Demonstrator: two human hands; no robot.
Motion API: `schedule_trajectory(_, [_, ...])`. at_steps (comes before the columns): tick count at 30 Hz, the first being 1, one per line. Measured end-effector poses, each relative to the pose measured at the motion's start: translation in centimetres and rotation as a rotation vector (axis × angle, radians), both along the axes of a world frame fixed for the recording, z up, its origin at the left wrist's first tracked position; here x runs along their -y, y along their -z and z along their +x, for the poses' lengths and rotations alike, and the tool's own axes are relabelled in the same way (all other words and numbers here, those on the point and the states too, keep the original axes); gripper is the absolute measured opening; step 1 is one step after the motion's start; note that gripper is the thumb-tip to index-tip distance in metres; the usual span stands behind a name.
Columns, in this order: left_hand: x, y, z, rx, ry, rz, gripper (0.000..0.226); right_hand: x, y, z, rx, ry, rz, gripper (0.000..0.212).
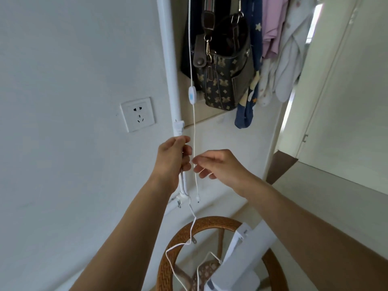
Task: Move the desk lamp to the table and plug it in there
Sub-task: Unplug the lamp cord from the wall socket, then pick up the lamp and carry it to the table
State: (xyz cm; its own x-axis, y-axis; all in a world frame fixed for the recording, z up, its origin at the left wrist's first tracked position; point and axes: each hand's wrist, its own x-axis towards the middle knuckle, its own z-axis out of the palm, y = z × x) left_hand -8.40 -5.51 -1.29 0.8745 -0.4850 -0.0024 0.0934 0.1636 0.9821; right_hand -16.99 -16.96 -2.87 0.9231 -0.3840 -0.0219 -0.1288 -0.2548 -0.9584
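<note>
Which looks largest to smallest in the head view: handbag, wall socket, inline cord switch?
1. handbag
2. wall socket
3. inline cord switch
Sizes are apparent only; distance from the camera differs.

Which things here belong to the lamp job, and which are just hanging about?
Job:
white cord
inline switch
wall socket
left hand
right hand

Not the job:
patterned bag
hanging clothes
wicker chair

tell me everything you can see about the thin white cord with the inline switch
The thin white cord hangs almost straight down from above the picture, in front of a patterned bag. An oval white inline switch with a blue patch sits partway along it. The right hand pinches it lower down; its small plug end dangles free below.
</note>
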Motion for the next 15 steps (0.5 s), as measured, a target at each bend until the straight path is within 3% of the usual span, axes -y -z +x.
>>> schedule_trajectory(15, [-1.5, 3.6, -8.9, -0.017, 0.017, 0.125, 0.023, 0.9, 2.1, -10.6, -0.067, 0.027, -0.059, 0.017])
